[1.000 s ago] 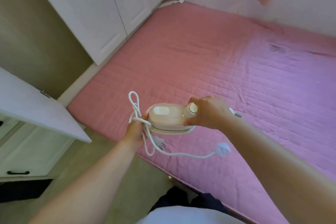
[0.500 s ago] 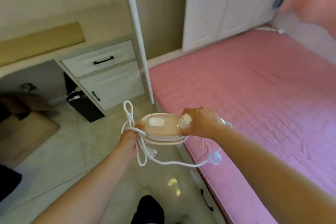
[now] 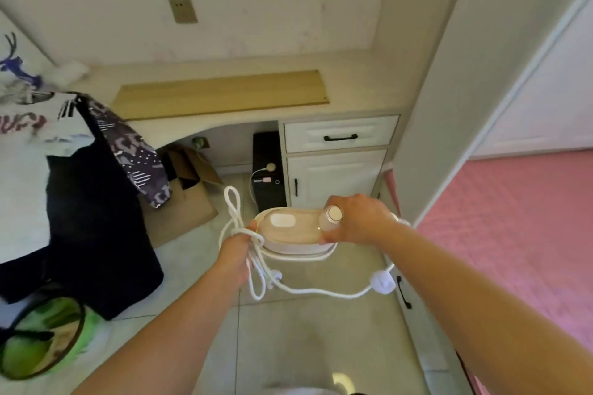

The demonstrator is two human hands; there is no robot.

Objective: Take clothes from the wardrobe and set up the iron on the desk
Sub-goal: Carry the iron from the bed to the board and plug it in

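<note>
White cord (image 3: 256, 266) bunched in left hand (image 3: 236, 250), right hand (image 3: 356, 221) grasping iron (image 3: 293, 229); dangling plug (image 3: 382, 280) could snag the drawer handle (image 3: 402, 293).

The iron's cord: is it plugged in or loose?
Loose. The cord hangs looped from the left hand, its plug dangling in the air below the iron.

Single head-worn wide-angle view, looking forward and steeply down over both forearms. Left hand (image 3: 236, 250) and right hand (image 3: 359, 221) close, mid-frame; desk (image 3: 353, 80) and wall beyond; floor below. Edges bowed by lens.
</note>
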